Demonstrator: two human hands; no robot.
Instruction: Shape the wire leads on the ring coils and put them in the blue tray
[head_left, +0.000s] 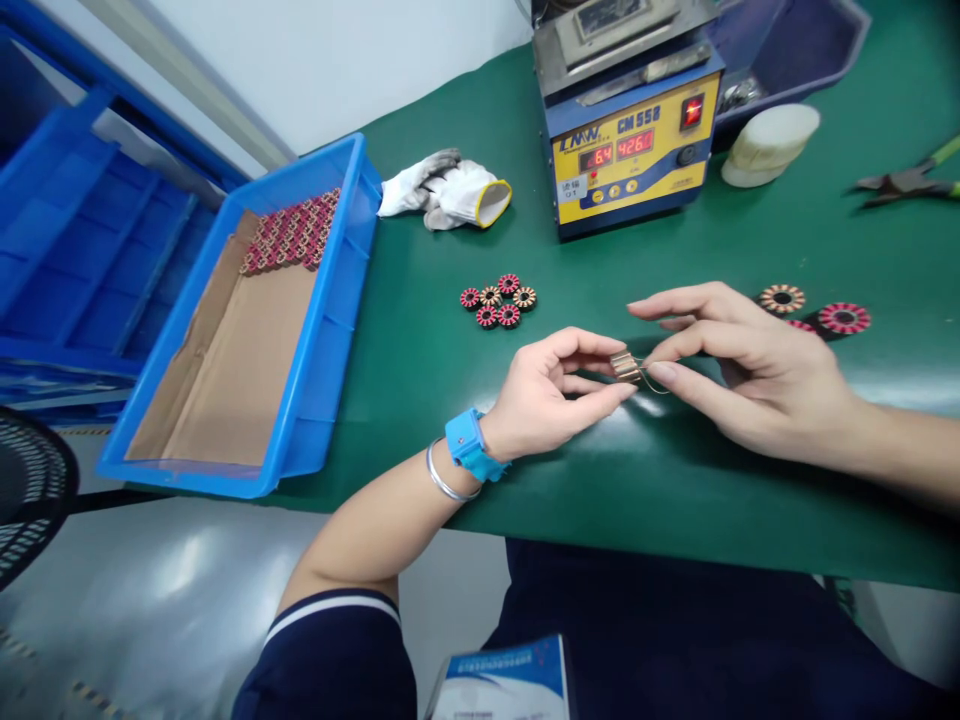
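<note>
Between the thumb and fingers of my left hand (551,395) is a small copper-wound stator coil (625,367), turned on its side above the green table. Thin wire leads (655,387) stick out from its right side. My right hand (772,385) pinches at these leads with thumb and index finger, its other fingers loosely curled. Just beyond my left hand, several red and tan stator coils (508,316) lie in a cluster. More coils (844,319) rest behind my right hand, which partly hides one of them.
A blue bin (349,290) at left holds cardboard and rows of coils (296,235). White gloves (457,195) lie at the back. A lit yellow-and-blue CM 558 machine (634,165) stands behind my hands, with a purple bin (817,60), white round container (772,145) and cutters (907,185) rightward.
</note>
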